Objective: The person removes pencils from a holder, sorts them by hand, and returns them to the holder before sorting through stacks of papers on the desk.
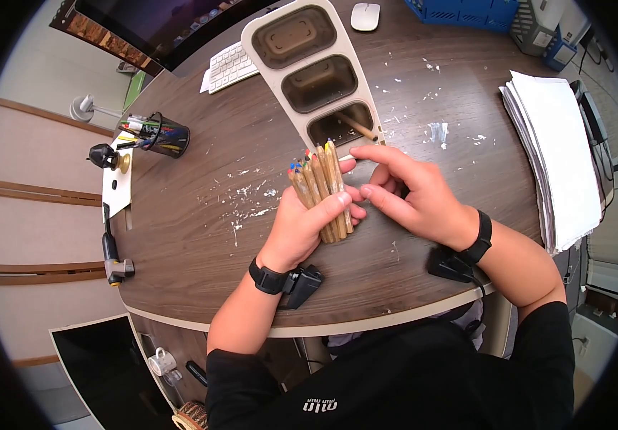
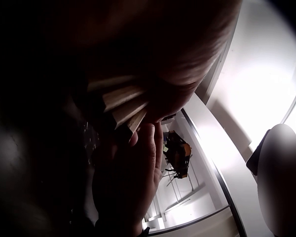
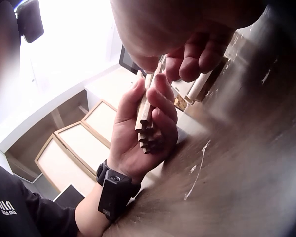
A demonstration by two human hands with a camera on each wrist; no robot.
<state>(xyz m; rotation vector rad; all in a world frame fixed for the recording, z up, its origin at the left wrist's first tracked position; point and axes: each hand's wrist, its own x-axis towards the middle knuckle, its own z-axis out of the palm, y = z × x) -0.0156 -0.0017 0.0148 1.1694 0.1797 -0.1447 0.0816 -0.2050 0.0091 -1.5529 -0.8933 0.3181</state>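
A bundle of wooden coloured pencils (image 1: 321, 188), their tips pointing away, is gripped by my left hand (image 1: 296, 223), with the thumb laid across them. To its right, my right hand (image 1: 418, 192) hovers with loosely bent fingers and nothing between them, index fingertip near the pencil tips. The right wrist view shows the blunt ends of the pencils (image 3: 144, 133) sticking out of the left hand's grasp. Just beyond the hands is a beige three-compartment tray (image 1: 300, 118). One more wooden pencil (image 1: 357, 125) leans in its nearest compartment. The left wrist view is very dark.
White flakes (image 1: 246, 202) are scattered over the dark wood table (image 1: 212, 240). A mesh pen holder (image 1: 169, 137) stands at left; a keyboard (image 1: 232, 67) and mouse (image 1: 365, 16) lie at the back. A paper stack (image 1: 549, 158) sits at right, near a blue basket (image 1: 463, 11).
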